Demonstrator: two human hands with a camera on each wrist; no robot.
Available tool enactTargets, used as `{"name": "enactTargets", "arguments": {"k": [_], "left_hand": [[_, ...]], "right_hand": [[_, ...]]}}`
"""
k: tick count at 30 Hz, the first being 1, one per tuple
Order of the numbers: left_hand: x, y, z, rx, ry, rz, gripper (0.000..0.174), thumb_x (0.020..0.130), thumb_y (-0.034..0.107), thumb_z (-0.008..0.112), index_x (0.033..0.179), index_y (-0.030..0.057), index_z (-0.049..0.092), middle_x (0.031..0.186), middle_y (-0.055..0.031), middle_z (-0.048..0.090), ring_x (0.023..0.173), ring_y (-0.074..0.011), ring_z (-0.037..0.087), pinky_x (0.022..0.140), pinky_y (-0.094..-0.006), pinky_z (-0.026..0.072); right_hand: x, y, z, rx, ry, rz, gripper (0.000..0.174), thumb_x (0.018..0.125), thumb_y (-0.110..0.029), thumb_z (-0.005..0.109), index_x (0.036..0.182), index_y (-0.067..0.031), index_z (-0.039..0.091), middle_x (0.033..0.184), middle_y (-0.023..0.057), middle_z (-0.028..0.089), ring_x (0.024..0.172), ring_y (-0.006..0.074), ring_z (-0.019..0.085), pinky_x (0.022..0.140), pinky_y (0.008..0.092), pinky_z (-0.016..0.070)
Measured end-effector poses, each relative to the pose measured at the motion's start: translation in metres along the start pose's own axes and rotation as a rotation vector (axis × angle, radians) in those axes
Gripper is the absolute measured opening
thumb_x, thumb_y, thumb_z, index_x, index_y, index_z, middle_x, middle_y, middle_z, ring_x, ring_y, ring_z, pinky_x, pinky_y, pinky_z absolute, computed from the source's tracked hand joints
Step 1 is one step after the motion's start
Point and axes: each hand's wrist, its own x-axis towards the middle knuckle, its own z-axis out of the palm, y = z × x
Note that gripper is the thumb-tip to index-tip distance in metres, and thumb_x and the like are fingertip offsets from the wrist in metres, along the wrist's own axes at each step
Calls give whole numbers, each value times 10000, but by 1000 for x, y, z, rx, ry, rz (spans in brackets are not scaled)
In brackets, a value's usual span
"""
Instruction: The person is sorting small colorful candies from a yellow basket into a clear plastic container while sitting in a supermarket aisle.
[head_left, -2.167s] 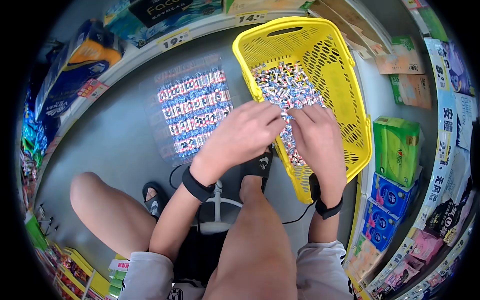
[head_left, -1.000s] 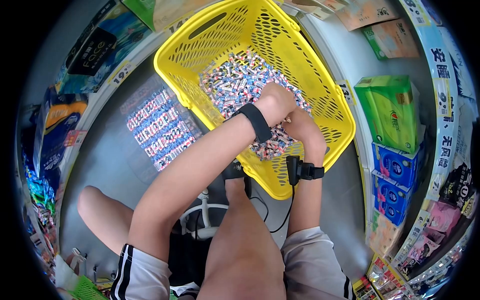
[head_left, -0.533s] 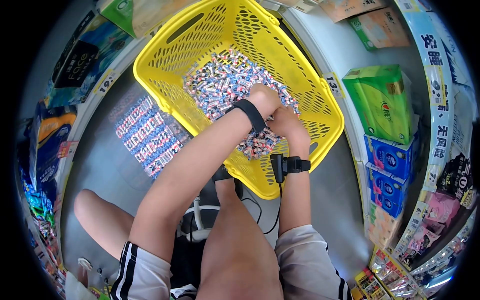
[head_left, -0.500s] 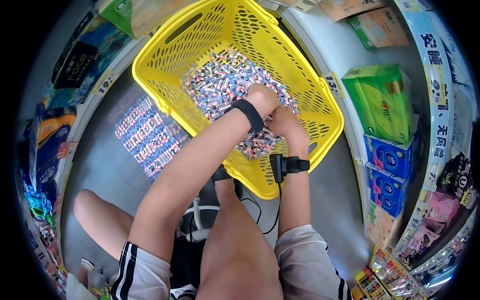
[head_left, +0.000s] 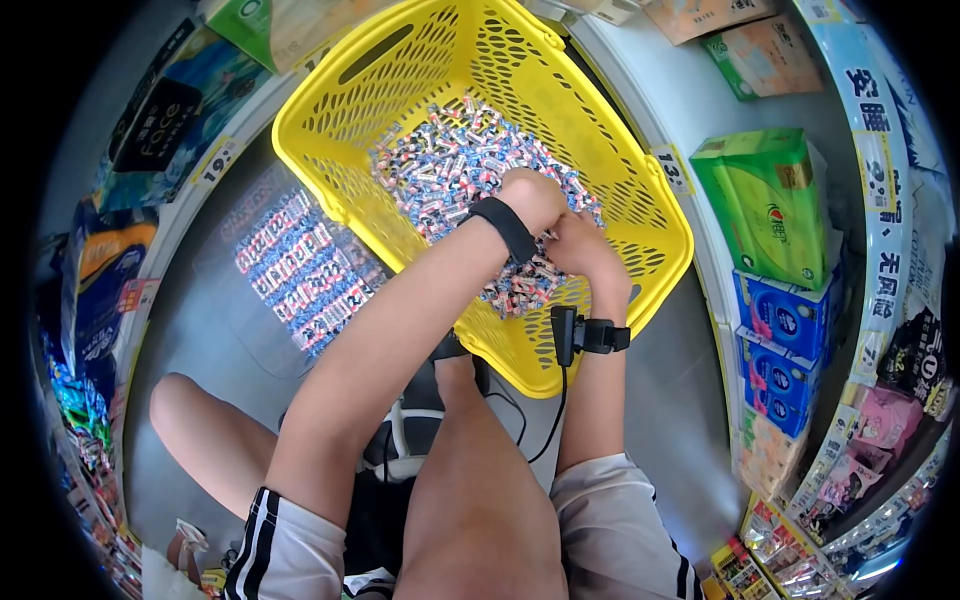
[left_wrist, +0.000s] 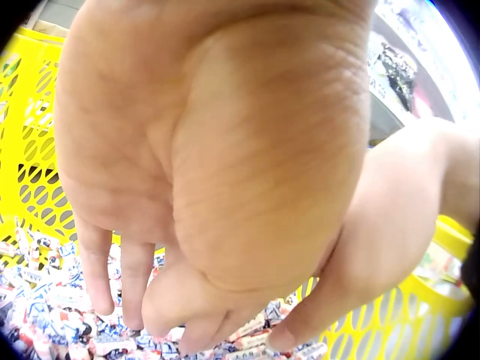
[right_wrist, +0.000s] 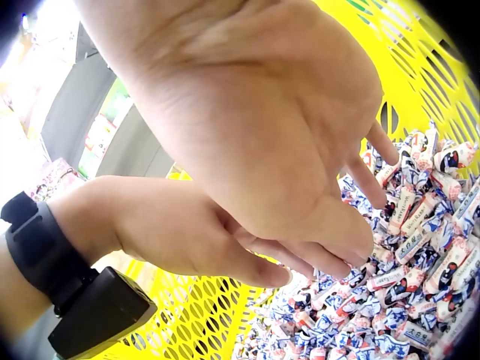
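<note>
Wrapped candies (head_left: 440, 160) in white, blue and red paper lie in a loose layer on the bottom of a yellow plastic basket (head_left: 640, 165). My left hand (head_left: 535, 200) and right hand (head_left: 582, 245) reach in side by side, wrists bent, over the pile. In the left wrist view, the left hand (left_wrist: 210, 150) points fingers down at the candies. The right hand (right_wrist: 262, 142) also has fairly straight fingers (right_wrist: 365, 182) over them in the right wrist view. The hands overlap at the fingertips, and no candy shows in either.
Left of the basket, more wrapped candies (head_left: 305, 265) lie in neat rows on a clear plastic sheet (head_left: 265, 325) on the floor. Shelves flank both sides, with a green tissue pack (head_left: 755, 200) and blue packs (head_left: 775, 340) on the right. A cable (head_left: 548, 430) hangs from my right wrist.
Earlier my hands met at fingertips over the basket's left part; now they reach deeper, wrists bent. The basket appears larger and further left. Over the last half second they barely moved.
</note>
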Motion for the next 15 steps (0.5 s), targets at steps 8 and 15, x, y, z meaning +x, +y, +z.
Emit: {"name": "enactTargets", "arguments": {"k": [8,15], "left_hand": [[-21,11,-7,-32,205,15,104,886,201,718,883,132,796,846,-92,763,792,-285,776,657,-436,605],[-51,10,-16,-148,210,6,164,913,227,704,905,80,776,867,-132,747,840,-355,758,708,-471,603]], "right_hand": [[-10,2,-15,59,-10,-67,515,842,16,558,1310,-106,735,1530,51,560,1389,338,513,1203,471,391],[-33,-5,-31,286,-4,-244,445,902,117,489,1293,-10,661,1313,189,657,1129,363,640,958,379,501]]}}
